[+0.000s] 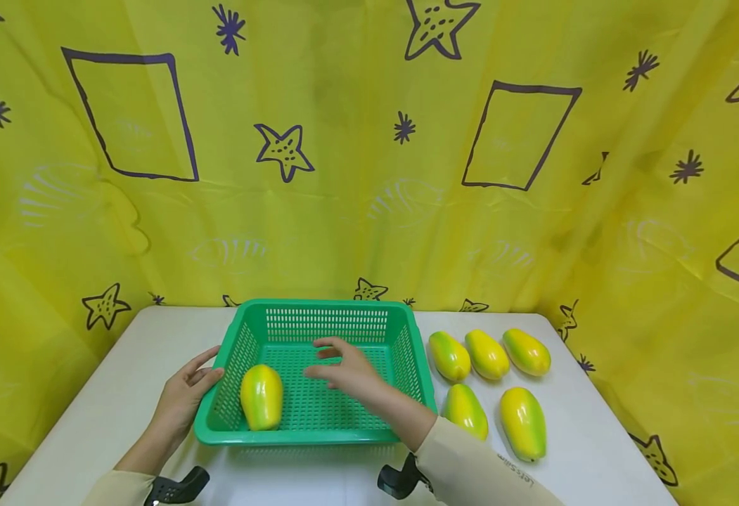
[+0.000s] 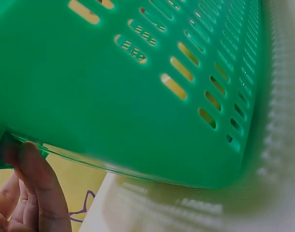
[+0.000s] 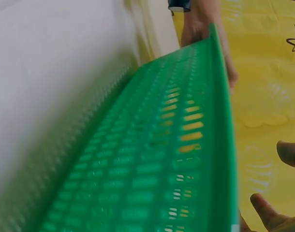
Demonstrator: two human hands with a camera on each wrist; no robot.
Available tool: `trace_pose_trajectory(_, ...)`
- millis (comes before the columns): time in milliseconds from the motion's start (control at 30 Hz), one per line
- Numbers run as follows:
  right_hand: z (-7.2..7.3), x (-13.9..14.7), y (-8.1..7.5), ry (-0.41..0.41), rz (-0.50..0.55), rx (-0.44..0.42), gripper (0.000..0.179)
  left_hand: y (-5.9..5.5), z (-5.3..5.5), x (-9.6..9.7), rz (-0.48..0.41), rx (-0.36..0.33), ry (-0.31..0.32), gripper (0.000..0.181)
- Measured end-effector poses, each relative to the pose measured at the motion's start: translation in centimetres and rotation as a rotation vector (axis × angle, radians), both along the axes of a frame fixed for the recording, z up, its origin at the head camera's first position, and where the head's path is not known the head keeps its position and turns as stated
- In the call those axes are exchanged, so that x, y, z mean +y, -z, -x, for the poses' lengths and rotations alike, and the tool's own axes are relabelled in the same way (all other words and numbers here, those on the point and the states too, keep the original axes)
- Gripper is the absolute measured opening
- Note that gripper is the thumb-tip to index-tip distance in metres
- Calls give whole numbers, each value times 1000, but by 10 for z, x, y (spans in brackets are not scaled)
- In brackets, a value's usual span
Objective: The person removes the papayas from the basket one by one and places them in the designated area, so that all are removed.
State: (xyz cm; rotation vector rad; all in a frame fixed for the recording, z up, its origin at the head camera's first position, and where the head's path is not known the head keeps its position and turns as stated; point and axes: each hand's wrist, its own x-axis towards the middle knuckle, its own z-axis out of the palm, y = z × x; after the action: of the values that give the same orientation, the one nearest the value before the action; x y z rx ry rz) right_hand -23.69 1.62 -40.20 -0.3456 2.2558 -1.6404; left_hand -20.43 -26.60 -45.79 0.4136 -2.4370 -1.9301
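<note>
A green plastic basket with slotted walls stands on the white table. My left hand grips its left rim, and the left wrist view shows the fingers pinching the rim's edge. One glossy yellow-green papaya rests inside at the left. My right hand hovers over the middle of the basket, fingers spread and relaxed, holding nothing. In the right wrist view, its fingers show past the basket's rim.
Several more papayas lie on the table to the right of the basket, in two loose rows. A yellow curtain with drawn stars and fish hangs behind and beside the table.
</note>
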Motion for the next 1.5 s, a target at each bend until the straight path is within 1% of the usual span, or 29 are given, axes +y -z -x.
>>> trace_pose_trajectory(167, -2, -15, 8, 2, 2, -6, 50, 2, 0, 0, 1, 2, -9, 62)
trace_pose_trajectory(400, -3, -33, 19, 1, -36, 3, 55, 5, 0, 1, 1, 20, -20, 62)
trace_pose_trajectory(600, -5, -43, 27, 4, -34, -13, 59, 5, 0, 3, -35, 13, -18, 65)
trace_pose_trajectory(700, -4, -49, 30, 17, -32, -29, 60, 6, -1, 4, -38, 13, -21, 66)
trace_pose_trajectory(867, 0, -60, 35, 16, -74, -18, 62, 7, -2, 2, -34, 17, -30, 65)
trace_pose_trajectory(1033, -1, -67, 38, -10, -104, -21, 61, 7, -2, 2, -49, 22, -32, 66)
trace_pose_trajectory(1167, -3, -70, 40, -45, -103, -34, 59, 7, -4, 0, -50, 34, -29, 66)
trace_pose_trajectory(1300, -2, -70, 41, -63, -103, -52, 58, 5, -4, 0, -56, 51, -25, 64)
trace_pose_trajectory(1500, 0, -69, 40, -81, -106, -77, 60, 5, -2, 1, -59, 40, -36, 63)
